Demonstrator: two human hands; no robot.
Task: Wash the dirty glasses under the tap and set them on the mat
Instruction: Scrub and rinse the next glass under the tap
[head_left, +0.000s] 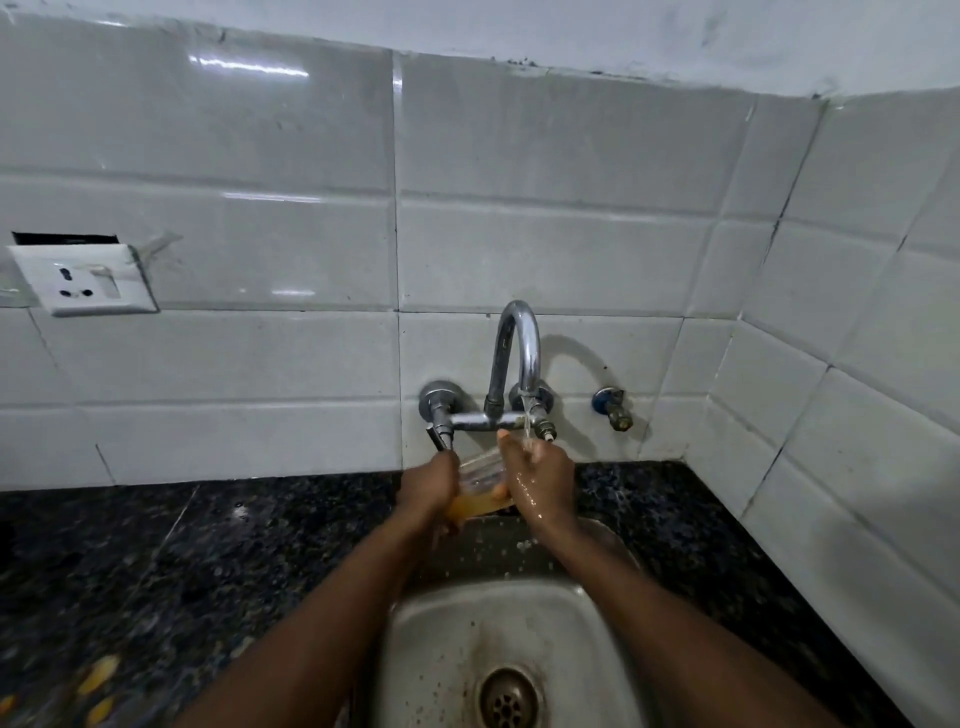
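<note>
- Both hands closed around one glass (480, 480): left hand (428, 486) gripping the side toward the base, right hand (540, 480) wrapped on the other side, wet and shining.
- Held tilted over the back rim of the sink (519, 613), just under the spout, with yellowish liquid collected in the lower part.
- Nearest to the camera: steel sink bowl with drain (510, 699), speckled with drops and dirt.
- Dark stone counter (208, 561) on both sides; some blurred yellow bits at the near left, not possible to identify.
- Further back: tap (517, 353) on the tiled wall, thin stream of water (527, 431) falling on the right hand's fingers more than into the glass, as far as can be judged.
- No mat visible from this view, no other glasses either.
- Risk, as a judgement: wet skin on smooth glass, so a slip and a knock against the steel rim or the metal tap handles very close above.
- Also possible: residue staying inside if the stream misses the opening.
- Socket (83, 280) on the left wall, well apart, but splashes better kept low.
</note>
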